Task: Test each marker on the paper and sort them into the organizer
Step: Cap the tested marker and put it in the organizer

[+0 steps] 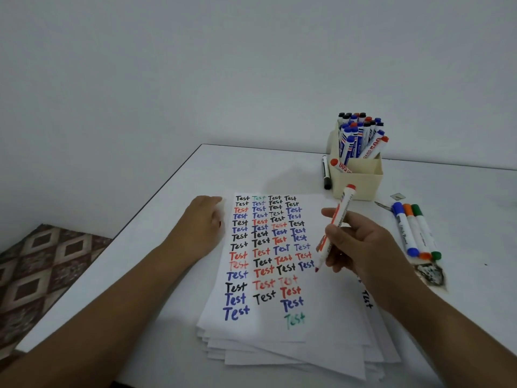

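My right hand (361, 245) grips an uncapped red marker (337, 219), its red tip just over the right side of the top paper sheet (268, 323), which is covered in rows of the word "Test" in black, blue, red and green. My left hand (200, 222) rests at the sheet's left edge, fingers curled; a bit of red shows at them. The cream organizer (361, 180) stands at the back right, its rear part packed with upright markers (358, 135); one red-capped marker (340, 165) leans in the front compartment.
A black marker (326, 172) lies left of the organizer. Three markers, blue (402, 228), orange (415, 231) and green (425, 231), lie side by side at the right. The paper is a stack of several sheets. The white table (156, 247) edge runs diagonally at left, above patterned floor.
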{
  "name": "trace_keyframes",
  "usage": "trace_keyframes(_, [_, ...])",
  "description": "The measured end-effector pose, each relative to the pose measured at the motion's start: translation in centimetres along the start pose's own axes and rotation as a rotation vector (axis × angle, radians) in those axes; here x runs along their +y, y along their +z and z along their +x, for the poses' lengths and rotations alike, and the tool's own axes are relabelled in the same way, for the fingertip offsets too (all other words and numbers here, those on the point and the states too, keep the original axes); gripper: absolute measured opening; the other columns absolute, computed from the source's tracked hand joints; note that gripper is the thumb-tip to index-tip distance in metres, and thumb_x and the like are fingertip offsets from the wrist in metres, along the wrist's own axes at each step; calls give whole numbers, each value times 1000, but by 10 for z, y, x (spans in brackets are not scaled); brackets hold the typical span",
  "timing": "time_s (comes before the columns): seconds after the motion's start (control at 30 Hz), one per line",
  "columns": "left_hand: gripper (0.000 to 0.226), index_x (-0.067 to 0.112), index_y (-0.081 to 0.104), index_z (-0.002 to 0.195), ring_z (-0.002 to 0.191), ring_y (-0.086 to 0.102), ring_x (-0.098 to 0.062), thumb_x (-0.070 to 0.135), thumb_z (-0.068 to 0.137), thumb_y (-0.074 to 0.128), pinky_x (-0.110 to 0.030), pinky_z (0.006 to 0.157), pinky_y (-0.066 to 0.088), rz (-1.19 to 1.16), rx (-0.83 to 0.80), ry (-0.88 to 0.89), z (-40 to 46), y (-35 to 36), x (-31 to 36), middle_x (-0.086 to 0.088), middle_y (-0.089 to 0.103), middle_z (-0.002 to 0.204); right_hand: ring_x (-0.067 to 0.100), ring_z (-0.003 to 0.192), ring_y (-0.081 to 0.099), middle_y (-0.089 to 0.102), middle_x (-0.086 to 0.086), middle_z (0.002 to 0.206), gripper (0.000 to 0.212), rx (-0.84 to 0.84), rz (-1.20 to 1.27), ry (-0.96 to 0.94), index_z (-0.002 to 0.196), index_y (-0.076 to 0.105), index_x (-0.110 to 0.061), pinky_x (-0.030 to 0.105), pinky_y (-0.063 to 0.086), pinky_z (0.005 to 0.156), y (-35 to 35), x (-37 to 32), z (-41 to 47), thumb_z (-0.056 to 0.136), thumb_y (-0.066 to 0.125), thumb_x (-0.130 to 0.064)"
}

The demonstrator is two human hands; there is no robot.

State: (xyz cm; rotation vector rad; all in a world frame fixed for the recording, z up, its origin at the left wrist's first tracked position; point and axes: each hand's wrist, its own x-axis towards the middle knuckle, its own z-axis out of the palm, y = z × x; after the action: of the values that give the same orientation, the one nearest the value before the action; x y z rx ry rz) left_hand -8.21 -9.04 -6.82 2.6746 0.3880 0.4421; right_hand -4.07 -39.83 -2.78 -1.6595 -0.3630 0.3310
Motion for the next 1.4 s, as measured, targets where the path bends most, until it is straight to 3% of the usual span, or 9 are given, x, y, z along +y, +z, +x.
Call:
trace_keyframes(0.1, [24,13,75,100,97,63,-21,12,99,51,-23,83,41,70,48,17,3,-6,-9,-4,71,102,10,53,56,69,-4,65,49,-58,-251,-61,125,62,-30,27,54,57,-1,-9,3,79,56,-47])
trace_keyframes(0.2, [39,18,66,74,77,60,-21,34,100,42,-36,73,46,120,15,13,5,-17,-19,2,65,75,2,50,54,67,-22,65,41,-138,-482,-125,130,59,-30,15,47,52,-3,-18,9,90,56,-42])
trace_keyframes(0.33, [21,6,73,96,92,59,-16,11,101,53,-14,78,37,-17,-75,147,-6,-31,-19,-3,71,99,-9,58,59,68,-23,68,49,-197,-649,-139,144,51,-23,9,45,54,-2,-28,15,97,59,-35])
trace_keyframes(0.4, [17,11,73,108,99,58,-13,11,98,60,-8,82,33,13,-93,194,-9,-36,-24,1,69,105,-8,67,62,70,-20,88,58,-241,-728,-143,150,44,-24,6,45,57,0,-32,14,96,59,-39])
trace_keyframes(0.5, [16,15,75,102,88,57,-9,6,93,64,-21,80,39,63,-128,220,-10,-38,-26,7,65,92,6,78,64,71,-9,96,59,-328,-918,-183,152,40,-27,17,51,71,5,-37,14,98,55,-45])
trace_keyframes(0.6, [19,22,75,103,88,57,-1,9,94,65,-22,83,44,-18,-45,244,-17,-43,-17,12,67,94,4,88,55,65,-1,126,59,-390,-1203,-229,156,32,-29,24,49,86,13,-46,14,102,43,-52])
trace_keyframes(0.77, [22,20,73,115,95,57,7,15,95,65,-6,84,40,-108,67,444,-24,-53,8,14,67,102,4,78,47,51,-14,101,50,-424,-1427,-443,151,35,-31,25,50,79,21,-57,15,105,36,-50])
trace_keyframes(1.07, [30,20,70,121,93,48,14,31,98,55,0,80,34,-79,107,596,-35,-66,43,14,59,104,8,94,52,62,-8,118,50,-379,-1527,-664,149,32,-30,32,56,80,21,-64,14,105,30,-52])
trace_keyframes(1.4, [26,5,74,106,88,58,-10,16,95,53,-5,83,41,-62,178,736,-42,-52,58,-4,72,95,10,91,39,59,0,129,54,-481,-1664,-674,157,18,-22,28,50,84,19,-56,10,109,32,-41])
